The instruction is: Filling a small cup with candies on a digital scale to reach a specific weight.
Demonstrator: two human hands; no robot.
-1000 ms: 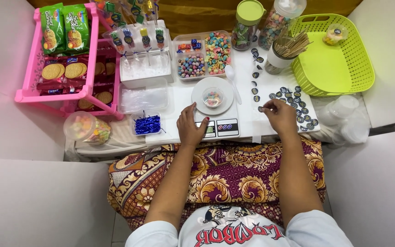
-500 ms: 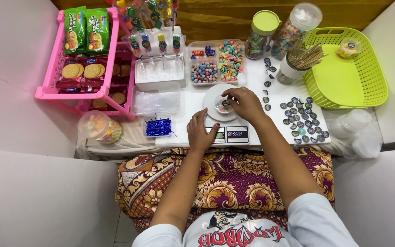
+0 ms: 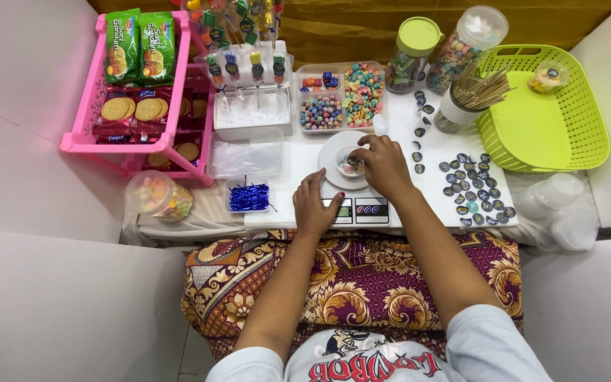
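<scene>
White scale pan [image 3: 334, 145] carries a small clear cup [image 3: 350, 163] of coloured candies; right hand [image 3: 385, 164] rests over the cup, fingertips curled on its rim; left hand [image 3: 317, 205] lies flat and open beside the scale display [image 3: 362, 210]; round stickers [image 3: 476, 187] lie to the right.

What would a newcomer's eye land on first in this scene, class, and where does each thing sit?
Probably the bright pink rack of biscuit packets at far left and the lime-green basket at far right. Between them, at centre, the right hand reaches into a small clear cup of sweets on a white scale, while the left hand rests beside its display.
</scene>
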